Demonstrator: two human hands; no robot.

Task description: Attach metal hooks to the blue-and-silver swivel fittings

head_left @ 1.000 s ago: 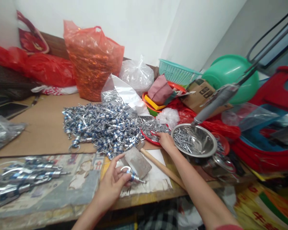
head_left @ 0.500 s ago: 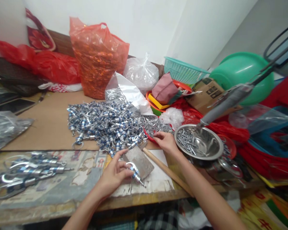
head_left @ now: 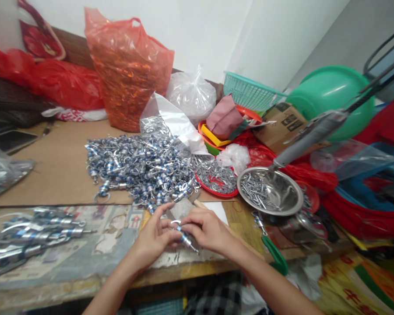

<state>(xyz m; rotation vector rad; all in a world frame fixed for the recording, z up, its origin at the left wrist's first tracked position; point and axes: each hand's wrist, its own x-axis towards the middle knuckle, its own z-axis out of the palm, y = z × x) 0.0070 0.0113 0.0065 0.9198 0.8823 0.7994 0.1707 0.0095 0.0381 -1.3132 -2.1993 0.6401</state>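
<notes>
My left hand (head_left: 157, 232) pinches a small silver and blue metal fitting (head_left: 187, 242), which has a curved hook at its upper end and a thin tip pointing down to the right. Against the hook end press the closed fingertips of my right hand (head_left: 208, 229); whatever they may hold is hidden. Behind the hands lies a grey metal block (head_left: 180, 209), partly covered. A wooden stick (head_left: 200, 204) passes under my right hand. A large heap of similar fittings (head_left: 141, 168) lies beyond, and several more fittings (head_left: 36, 234) rest at the left.
A red dish (head_left: 213, 192) holds small metal pieces. Beside it stands a steel bowl (head_left: 297, 197) with metal pins, a grey-handled tool (head_left: 295, 146) rising above it. A green hook (head_left: 274, 253) hangs at the table's front edge. An orange bag (head_left: 131, 74) stands behind the heap.
My right hand has moved left from the red dish to the fitting in my left hand. The dish's small pieces and the green hook are now uncovered. The view has shifted slightly.
</notes>
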